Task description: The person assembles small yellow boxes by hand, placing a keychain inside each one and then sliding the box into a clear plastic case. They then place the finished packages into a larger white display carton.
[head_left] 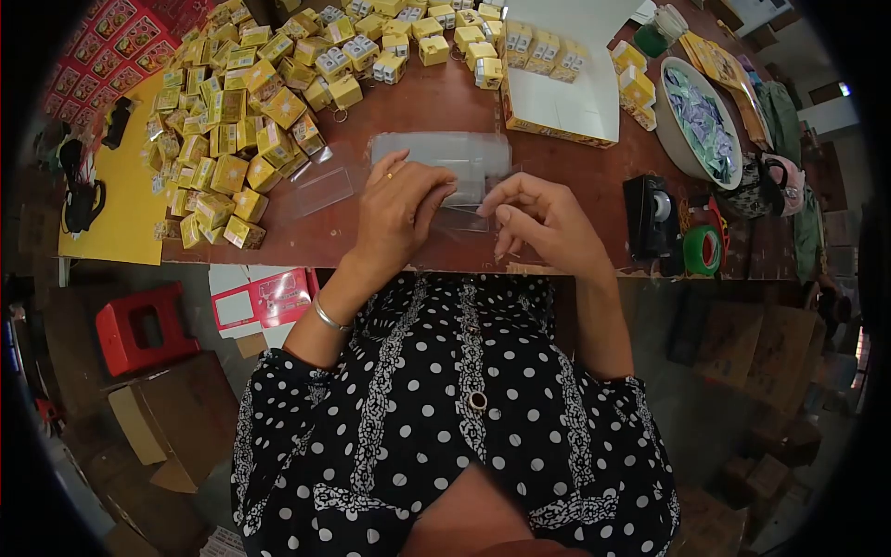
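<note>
Over the front edge of the brown table, my left hand [401,206] is bent with its thumb and fingertips together; whatever they pinch is too clear or small to make out. My right hand [549,221] is just to the right, fingers loosely curled and apart, index fingertip close to the edge of a clear plastic piece [464,221]. Behind both hands lies a stack of clear plastic sheets [436,147]. Another flat clear piece [320,192] rests left of my left hand, beside a large pile of small yellow boxes [228,174].
An open white-lined box [566,107] holds yellow packs behind my right hand. On the right are a black tape dispenser [642,218], green tape [702,250] and a bowl of wrapped packets [665,111]. A red stool [147,327] stands below left.
</note>
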Tool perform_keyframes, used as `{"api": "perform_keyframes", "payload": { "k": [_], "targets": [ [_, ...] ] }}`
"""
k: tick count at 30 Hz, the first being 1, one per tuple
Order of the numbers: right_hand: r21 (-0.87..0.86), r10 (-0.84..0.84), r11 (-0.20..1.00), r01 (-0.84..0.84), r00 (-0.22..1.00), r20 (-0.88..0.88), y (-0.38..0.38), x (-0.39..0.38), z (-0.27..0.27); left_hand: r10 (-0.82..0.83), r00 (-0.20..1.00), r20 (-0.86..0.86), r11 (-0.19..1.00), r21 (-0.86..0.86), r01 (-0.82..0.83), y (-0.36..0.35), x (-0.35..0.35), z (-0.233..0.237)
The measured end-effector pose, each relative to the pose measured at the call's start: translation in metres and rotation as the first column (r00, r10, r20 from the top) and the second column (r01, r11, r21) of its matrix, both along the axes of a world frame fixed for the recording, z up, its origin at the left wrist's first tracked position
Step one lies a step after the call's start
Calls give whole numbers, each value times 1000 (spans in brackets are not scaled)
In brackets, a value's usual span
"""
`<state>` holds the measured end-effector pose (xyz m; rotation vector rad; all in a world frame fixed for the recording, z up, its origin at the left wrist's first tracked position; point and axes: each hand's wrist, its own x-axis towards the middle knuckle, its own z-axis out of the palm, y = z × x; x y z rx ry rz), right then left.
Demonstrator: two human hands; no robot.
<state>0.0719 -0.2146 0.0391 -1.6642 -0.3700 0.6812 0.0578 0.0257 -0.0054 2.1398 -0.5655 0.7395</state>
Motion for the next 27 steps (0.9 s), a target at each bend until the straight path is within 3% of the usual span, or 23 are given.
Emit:
{"api": "perform_keyframes", "payload": {
  "k": [3, 5, 9, 11, 12, 14, 16, 17, 18, 19, 22, 26, 27],
  "targets": [
    [135, 82, 989, -61, 984, -160, 4, -11, 11, -22, 1000, -10, 999, 34, 23, 1, -7, 5],
    [162, 101, 984, -67, 971, -215, 6, -16, 7, -69, 997, -37, 978, 193, 74, 2, -9, 12],
    [262, 131, 964, -48, 942, -310, 5, -14, 0, 4, 998, -59, 957, 290, 13, -5, -29, 14],
    [204, 146, 975, -91, 950, -276, 8, -14, 1, -104, 967, -234, 925, 334, 180, 5, -31, 8],
    [140, 158, 982, -127, 958, -241, 9, -14, 3, -104, 966, -236, 925, 334, 181, 5, -32, 6],
    [172, 120, 981, -84, 970, -212, 6, -12, 10, -92, 924, -371, 976, 149, 157, 2, -34, 0],
    [205, 86, 978, -49, 980, -179, -1, -7, 13, -85, 935, -345, 986, 104, 128, 0, -38, -9],
    [198, -104, 975, 101, 995, 8, -8, -2, 15, -77, 946, -315, 993, 59, 100, 0, -39, -12],
    [222, -288, 944, 243, 937, 197, -12, 3, 18, -70, 950, -304, 994, 59, 92, 1, -40, -15],
    [258, -465, 879, 401, 843, 270, -15, 8, 18, -129, 911, -391, 992, -55, 116, 4, -42, -16],
    [157, -524, 850, 502, 784, 333, -21, 38, 7, -256, 816, -518, 956, -263, 132, 8, -45, -15],
    [65, -398, 914, 401, 852, 339, 6, 72, -2, -428, 641, -637, 838, -545, 19, 9, -50, -13],
    [35, -337, 937, 346, 876, 346, 15, 82, -4, -414, 650, -637, 840, -543, 3, 10, -51, -14]
  ]
}}
